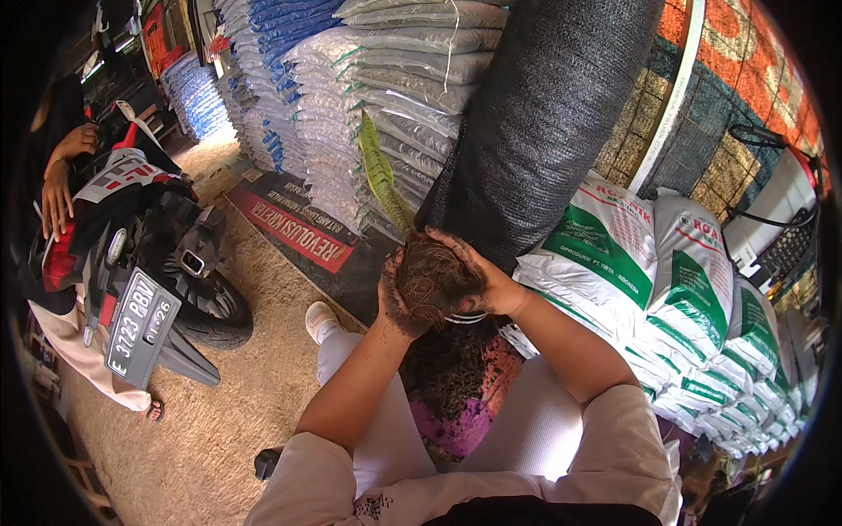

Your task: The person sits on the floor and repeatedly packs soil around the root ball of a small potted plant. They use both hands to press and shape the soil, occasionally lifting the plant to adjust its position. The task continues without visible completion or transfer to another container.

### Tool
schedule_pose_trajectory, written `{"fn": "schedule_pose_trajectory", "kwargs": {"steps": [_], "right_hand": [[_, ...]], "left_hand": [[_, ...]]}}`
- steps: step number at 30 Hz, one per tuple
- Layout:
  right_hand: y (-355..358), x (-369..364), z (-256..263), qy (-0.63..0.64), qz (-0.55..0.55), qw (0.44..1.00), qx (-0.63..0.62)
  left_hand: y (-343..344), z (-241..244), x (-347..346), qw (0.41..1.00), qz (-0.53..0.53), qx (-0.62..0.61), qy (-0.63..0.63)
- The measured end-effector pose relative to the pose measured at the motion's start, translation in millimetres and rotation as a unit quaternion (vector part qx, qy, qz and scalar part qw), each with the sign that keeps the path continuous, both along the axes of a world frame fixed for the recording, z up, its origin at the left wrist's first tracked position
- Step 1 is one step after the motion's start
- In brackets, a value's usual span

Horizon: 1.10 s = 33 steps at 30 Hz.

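Both hands cup the root ball (439,279) of a snake plant, dark soil laced with fine roots. My left hand (397,299) grips its left side, and my right hand (483,279) wraps the right side. Soil coats my fingers. One upright mottled green leaf (383,174) with a yellowish edge rises from the ball, leaning left. Below, between my knees, loose dark soil (447,371) lies on a purple and pinkish sheet (455,427). Part of a white curved rim (467,319) shows just under my right hand; the rest of it is hidden.
A large roll of black netting (546,112) leans directly ahead. Stacked bags of white stones (329,125) stand behind the plant. White-and-green printed sacks (605,243) are piled at right. A motorcycle (158,256) stands at left, with another person's hand (57,200) at its rear.
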State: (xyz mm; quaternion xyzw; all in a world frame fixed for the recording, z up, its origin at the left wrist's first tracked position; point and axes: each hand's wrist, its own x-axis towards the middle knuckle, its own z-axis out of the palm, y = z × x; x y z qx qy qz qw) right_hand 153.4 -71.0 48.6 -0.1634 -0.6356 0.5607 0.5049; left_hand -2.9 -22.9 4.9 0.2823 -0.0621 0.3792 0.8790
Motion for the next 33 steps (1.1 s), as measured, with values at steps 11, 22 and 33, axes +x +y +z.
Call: {"fn": "schedule_pose_trajectory", "kwargs": {"steps": [11,22,33], "right_hand": [[1,-8,-13,-0.089,-0.121,0.987,0.063],[-3,-11,-6,-0.068,-0.112,0.99,0.061],[5,-8,-15,-0.019,-0.078,0.997,-0.024]], "left_hand": [[-4,2,-1,0.997,0.006,-0.072,0.017],[-5,8,-2,0.993,0.061,-0.044,0.096],[-1,-10,1,0.995,0.049,-0.018,0.082]]}}
